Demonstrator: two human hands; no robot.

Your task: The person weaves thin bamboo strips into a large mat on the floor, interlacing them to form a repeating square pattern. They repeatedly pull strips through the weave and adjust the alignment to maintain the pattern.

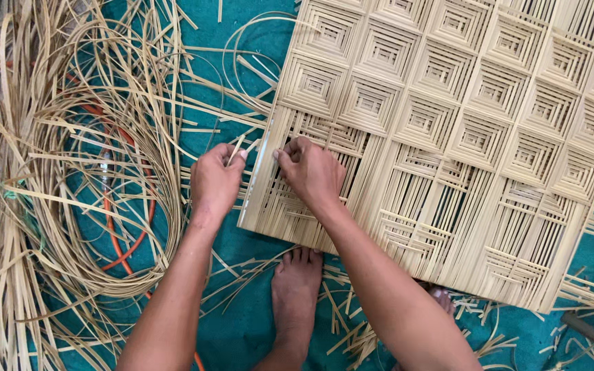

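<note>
One large woven panel of pale cane strips fills the right and upper part of the frame. It lies flat on a teal floor mat. Its upper rows show finished squares with nested diamond lines; the lower rows are only partly woven, with long straight strips running down.

Two hands work at the left edge of the panel, in the middle of the frame. The left hand has its grip closed on a thin cane strip, pinched between thumb and fingers just beside the panel edge. The right hand rests on the panel, and its fingers are curled and pressing on the weave; I cannot tell if it holds a strip.

One bare foot stands on the mat at the lower centre, below the panel edge.

At the left of the frame lies one big loose heap of long cane strips, too many to count, with one orange hose curving through it. Short cut pieces are scattered over the mat.
</note>
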